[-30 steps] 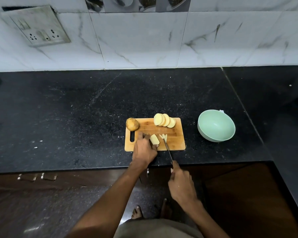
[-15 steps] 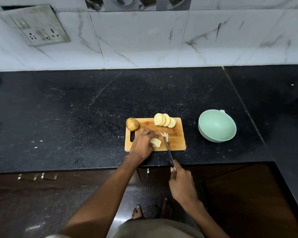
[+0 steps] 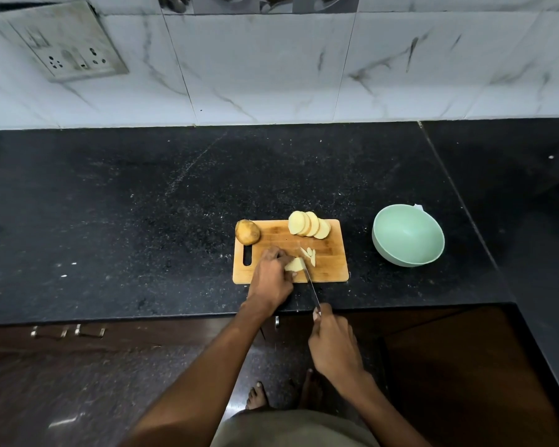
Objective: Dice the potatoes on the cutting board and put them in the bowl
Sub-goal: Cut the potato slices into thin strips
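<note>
A wooden cutting board (image 3: 331, 267) lies near the counter's front edge. On it, my left hand (image 3: 271, 277) pins a pale potato slice (image 3: 295, 264) flat. My right hand (image 3: 331, 345) grips the handle of a knife (image 3: 311, 285), whose blade rests against the right side of that slice. Thin cut strips (image 3: 310, 255) lie just right of the blade. A row of round potato slices (image 3: 309, 224) leans at the board's far edge. A whole unpeeled potato (image 3: 247, 232) sits on the far left corner. The green bowl (image 3: 408, 239) stands to the right of the board with nothing visible in it.
The black stone counter (image 3: 142, 221) stretches wide to the left and behind the board. A marble-tiled wall with a socket panel (image 3: 65, 43) rises at the back. Dark cabinet fronts with metal handles (image 3: 68, 331) run below the counter edge. My bare feet show on the floor.
My left hand shifted slightly and re-set the slice on the board. The knife blade moved left, from beside the cut strips onto the edge of the held slice.
</note>
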